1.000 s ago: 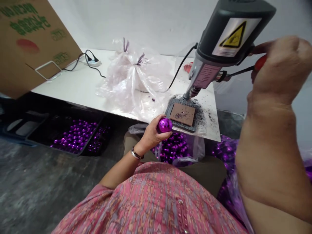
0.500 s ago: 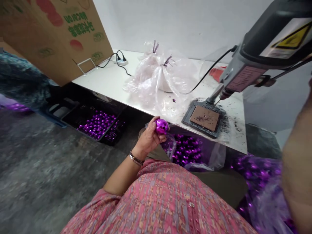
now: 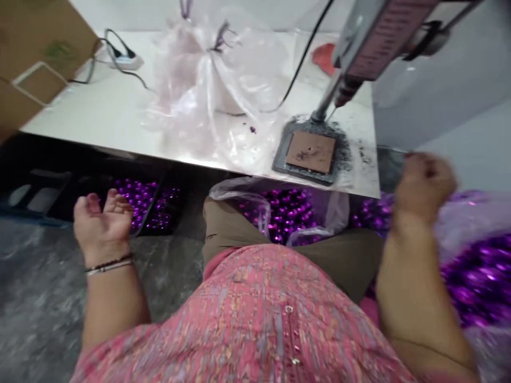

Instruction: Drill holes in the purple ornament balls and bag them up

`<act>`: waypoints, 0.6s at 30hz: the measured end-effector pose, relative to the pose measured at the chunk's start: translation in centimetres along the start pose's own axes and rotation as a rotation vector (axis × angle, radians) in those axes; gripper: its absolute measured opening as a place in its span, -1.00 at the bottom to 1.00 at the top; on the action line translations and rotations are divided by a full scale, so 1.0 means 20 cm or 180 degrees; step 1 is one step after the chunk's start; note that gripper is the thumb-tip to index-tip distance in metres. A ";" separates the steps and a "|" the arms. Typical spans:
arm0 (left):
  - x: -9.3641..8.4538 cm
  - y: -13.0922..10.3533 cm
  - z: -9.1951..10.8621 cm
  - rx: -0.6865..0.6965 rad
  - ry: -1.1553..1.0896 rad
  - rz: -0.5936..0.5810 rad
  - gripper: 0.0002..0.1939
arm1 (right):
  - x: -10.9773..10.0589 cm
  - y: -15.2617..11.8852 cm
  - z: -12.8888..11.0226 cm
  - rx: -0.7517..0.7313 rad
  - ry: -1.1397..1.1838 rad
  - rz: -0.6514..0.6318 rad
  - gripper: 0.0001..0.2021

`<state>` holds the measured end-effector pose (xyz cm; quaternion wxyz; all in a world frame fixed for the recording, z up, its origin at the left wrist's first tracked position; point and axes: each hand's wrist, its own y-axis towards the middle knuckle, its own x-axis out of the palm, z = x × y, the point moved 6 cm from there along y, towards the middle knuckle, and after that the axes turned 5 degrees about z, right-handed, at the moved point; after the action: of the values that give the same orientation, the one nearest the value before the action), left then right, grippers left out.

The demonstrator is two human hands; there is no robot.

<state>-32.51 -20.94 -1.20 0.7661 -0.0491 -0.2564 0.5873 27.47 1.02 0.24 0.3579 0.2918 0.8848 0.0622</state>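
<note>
My left hand (image 3: 104, 226) is raised palm up, fingers loosely bent and apart, with no ball in it. Behind it stands a dark crate with shiny purple balls (image 3: 138, 194). On the far right, my right hand (image 3: 425, 181) is curled closed beyond the table corner; blur and the fingers hide anything in it. Below that hand lie more purple balls (image 3: 479, 276) in clear plastic. Between my knees, an open clear plastic bag (image 3: 337, 213) holds purple balls (image 3: 285, 210).
A drill press stands on the white table (image 3: 91, 125), its drill chuck (image 3: 346, 91) above a brown board (image 3: 311, 151) with dark shavings around it. Tied clear plastic bags (image 3: 191, 101) fill the table's middle. A power strip (image 3: 128, 61) and cardboard box (image 3: 43, 32) are at left.
The purple ball has left my left hand, which has swung left toward the crate and opened. My right hand has come into view at the right. The view has shifted downward and right.
</note>
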 end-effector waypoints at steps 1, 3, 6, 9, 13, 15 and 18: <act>0.10 -0.05 -0.09 -0.0147 0.0052 -0.0489 -0.69 | 0.01 -0.11 0.08 0.0223 -0.0103 -0.0071 -0.61; 0.24 -0.24 -0.40 -0.0998 0.0386 -0.0979 -0.75 | 0.07 -0.35 0.19 0.0556 -0.0147 -0.0461 -0.61; 0.41 -0.66 -0.88 -0.2039 0.1382 -0.2002 -0.82 | 0.20 -0.66 0.25 0.0741 -0.0035 -0.0921 -0.49; 0.46 -0.97 -1.15 -0.1811 0.2728 -0.3577 -0.64 | 0.25 -0.81 0.29 0.0815 0.0039 -0.1179 -0.46; 0.42 -1.06 -1.23 -0.1317 0.3646 -0.4809 -0.55 | 0.23 -0.82 0.36 0.0892 0.0049 -0.1284 -0.41; 0.40 -1.01 -1.24 -0.1074 0.3836 -0.4870 -0.51 | 0.23 -0.83 0.38 0.0865 0.0047 -0.1341 -0.39; 0.39 -0.94 -1.27 -0.0896 0.3843 -0.4613 -0.48 | 0.27 -0.85 0.36 0.0729 0.0040 -0.1479 -0.33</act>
<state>-3.24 -13.78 -13.48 0.9338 -0.2649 0.1460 -0.1910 21.12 -10.64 -13.69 0.3218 0.1189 0.9316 -0.1204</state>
